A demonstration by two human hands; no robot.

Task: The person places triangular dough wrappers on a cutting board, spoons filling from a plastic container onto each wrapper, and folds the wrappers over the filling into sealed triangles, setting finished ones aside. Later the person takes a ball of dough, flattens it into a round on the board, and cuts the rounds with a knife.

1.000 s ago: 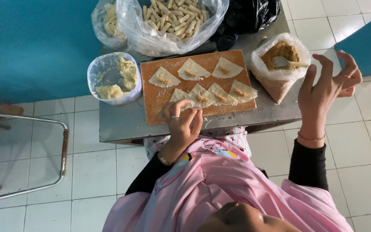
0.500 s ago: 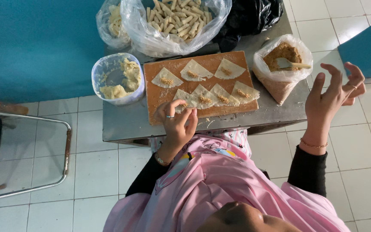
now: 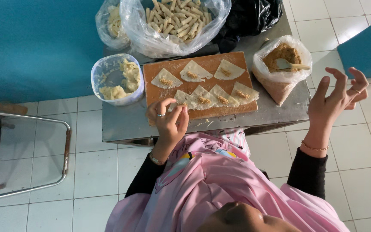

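Your left hand [image 3: 168, 122] pinches the nearest filled triangular dough wrapper [image 3: 181, 99] at the near-left corner of the brown wooden cutting board [image 3: 202, 112], your right hand [image 3: 338, 99] hangs open and empty right of the board.

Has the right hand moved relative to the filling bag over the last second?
Yes, slightly. The right hand has drifted outward, away from the filling bag and past the table edge, over the tiled floor; fingers spread, holding nothing.

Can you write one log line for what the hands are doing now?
left hand: touching wrapper on wooden board | right hand: raised, empty, off table
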